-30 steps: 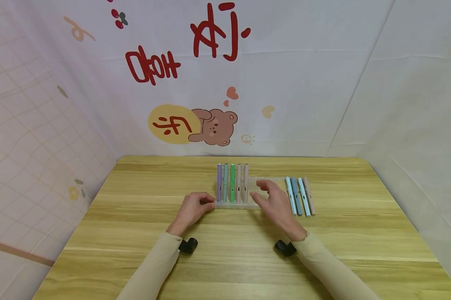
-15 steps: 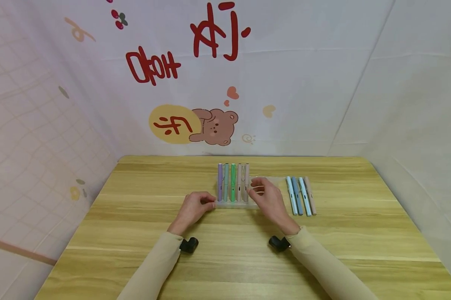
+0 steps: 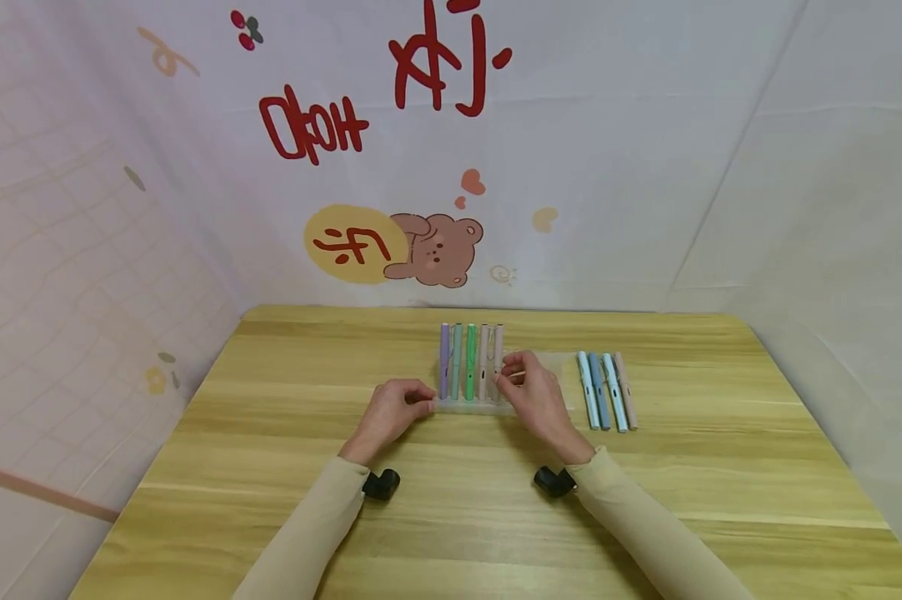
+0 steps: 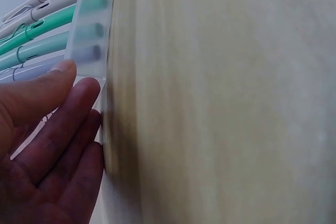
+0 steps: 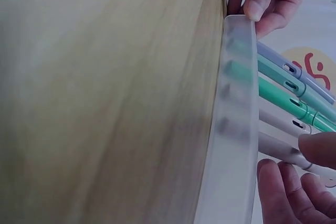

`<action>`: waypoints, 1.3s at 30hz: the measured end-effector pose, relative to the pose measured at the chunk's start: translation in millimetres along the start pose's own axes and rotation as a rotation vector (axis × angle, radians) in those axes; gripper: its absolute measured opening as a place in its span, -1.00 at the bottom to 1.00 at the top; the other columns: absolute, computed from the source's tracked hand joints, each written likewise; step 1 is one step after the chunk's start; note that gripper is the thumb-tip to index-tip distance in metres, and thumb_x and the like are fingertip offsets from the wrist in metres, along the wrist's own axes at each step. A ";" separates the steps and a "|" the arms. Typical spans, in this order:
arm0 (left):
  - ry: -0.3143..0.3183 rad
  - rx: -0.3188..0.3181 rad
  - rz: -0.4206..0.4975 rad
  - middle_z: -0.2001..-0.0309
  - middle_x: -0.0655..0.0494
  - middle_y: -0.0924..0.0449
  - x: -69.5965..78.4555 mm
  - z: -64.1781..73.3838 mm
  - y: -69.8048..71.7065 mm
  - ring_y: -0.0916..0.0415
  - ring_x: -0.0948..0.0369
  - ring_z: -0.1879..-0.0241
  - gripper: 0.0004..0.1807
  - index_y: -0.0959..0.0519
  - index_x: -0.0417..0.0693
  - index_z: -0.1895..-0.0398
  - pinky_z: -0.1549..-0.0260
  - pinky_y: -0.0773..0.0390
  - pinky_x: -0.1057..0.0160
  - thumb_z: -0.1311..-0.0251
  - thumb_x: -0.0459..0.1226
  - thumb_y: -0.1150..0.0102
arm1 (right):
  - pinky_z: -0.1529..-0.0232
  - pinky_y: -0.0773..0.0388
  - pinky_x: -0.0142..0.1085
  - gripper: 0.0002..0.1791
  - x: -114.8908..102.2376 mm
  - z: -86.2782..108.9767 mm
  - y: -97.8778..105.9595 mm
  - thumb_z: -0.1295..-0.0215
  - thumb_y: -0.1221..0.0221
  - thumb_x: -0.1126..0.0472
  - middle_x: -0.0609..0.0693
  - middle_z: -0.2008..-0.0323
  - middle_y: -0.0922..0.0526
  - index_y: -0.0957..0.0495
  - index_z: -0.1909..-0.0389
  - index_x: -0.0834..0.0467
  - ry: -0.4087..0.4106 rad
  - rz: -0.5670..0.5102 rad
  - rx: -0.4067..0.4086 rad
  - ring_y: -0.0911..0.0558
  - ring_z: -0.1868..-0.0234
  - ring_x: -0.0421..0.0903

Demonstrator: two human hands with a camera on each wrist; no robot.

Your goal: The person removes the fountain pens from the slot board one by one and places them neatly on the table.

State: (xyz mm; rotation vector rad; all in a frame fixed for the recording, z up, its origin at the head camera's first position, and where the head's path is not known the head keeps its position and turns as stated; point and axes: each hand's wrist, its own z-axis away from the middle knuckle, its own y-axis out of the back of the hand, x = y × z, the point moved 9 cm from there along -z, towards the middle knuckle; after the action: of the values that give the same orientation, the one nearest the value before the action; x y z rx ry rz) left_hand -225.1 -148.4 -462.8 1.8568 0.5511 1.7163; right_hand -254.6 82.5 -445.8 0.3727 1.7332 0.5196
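Note:
A translucent pen holder (image 3: 462,407) carries a row of upright pens: purple (image 3: 444,362), teal (image 3: 457,362), green (image 3: 470,362) and two pinkish-grey ones. My left hand (image 3: 393,417) holds the holder's left end, thumb (image 4: 60,80) and index finger at its corner beside the purple pen. At the other end of the row, my right hand (image 3: 537,404) pinches the rightmost pinkish-grey pen (image 5: 278,149) between thumb and fingers. That pen's lower end shows through the frosted front of the holder.
Right of the holder, several loose pens lie side by side on the wooden table (image 3: 458,517): two light blue (image 3: 588,392), a darker blue (image 3: 600,393) and a pinkish one (image 3: 627,393). A printed cloth wall (image 3: 608,167) rises behind the table.
My right hand has moved left from beside the row to the rightmost pinkish-grey pen and closed its fingers on it. The left hand stays at the holder's end.

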 end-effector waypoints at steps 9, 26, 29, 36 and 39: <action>-0.007 -0.008 -0.020 0.21 0.19 -0.77 -2.7 -2.0 2.5 -0.67 0.18 0.14 -0.94 -0.79 -0.01 0.22 -0.02 -0.61 0.02 -0.28 -0.33 -0.42 | 0.12 -0.68 -0.07 -0.74 -3.2 1.5 -2.1 -0.40 -0.31 0.26 0.11 0.16 -0.71 -0.53 0.00 0.24 0.006 0.010 0.037 -0.72 0.16 0.05; 0.002 -0.001 -0.006 0.21 0.18 -0.77 -1.5 -2.3 3.5 -0.68 0.15 0.12 -0.94 -0.79 -0.02 0.23 -0.03 -0.61 0.02 -0.26 -0.33 -0.43 | 0.06 -0.68 -0.07 -0.73 -15.7 4.1 10.9 -0.45 -0.24 0.27 0.10 0.10 -0.67 -0.50 -0.08 0.23 0.052 -0.084 0.097 -0.71 0.11 0.02; -0.001 0.004 -0.007 0.22 0.18 -0.77 -1.2 -1.9 3.9 -0.68 0.15 0.12 -0.94 -0.79 -0.02 0.23 -0.03 -0.61 0.01 -0.26 -0.33 -0.43 | 0.03 -0.69 -0.05 -0.72 -18.8 5.3 12.8 -0.44 -0.25 0.28 0.11 0.09 -0.67 -0.49 -0.09 0.24 0.063 -0.097 0.103 -0.72 0.10 0.04; -0.005 0.006 -0.005 0.21 0.18 -0.77 -0.1 -0.5 3.6 -0.68 0.15 0.12 -0.94 -0.79 -0.01 0.24 -0.02 -0.61 0.01 -0.26 -0.34 -0.43 | 0.01 -0.68 -0.06 -0.71 -20.2 8.8 17.6 -0.44 -0.27 0.27 0.10 0.08 -0.69 -0.50 -0.10 0.23 0.046 -0.114 0.100 -0.72 0.09 0.03; -0.008 0.006 -0.006 0.21 0.17 -0.77 0.1 -0.2 3.6 -0.68 0.15 0.13 -0.94 -0.79 -0.01 0.23 -0.02 -0.61 0.01 -0.26 -0.34 -0.43 | 0.01 -0.68 -0.06 -0.69 -21.4 11.0 20.5 -0.43 -0.28 0.27 0.10 0.08 -0.68 -0.50 -0.11 0.23 0.043 -0.116 0.101 -0.72 0.09 0.03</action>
State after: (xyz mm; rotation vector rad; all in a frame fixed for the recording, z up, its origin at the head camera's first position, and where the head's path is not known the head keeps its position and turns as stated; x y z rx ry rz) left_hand -225.5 -151.1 -460.4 1.8640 0.5589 1.7050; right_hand -239.7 90.6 -419.1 0.3321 1.8158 0.3591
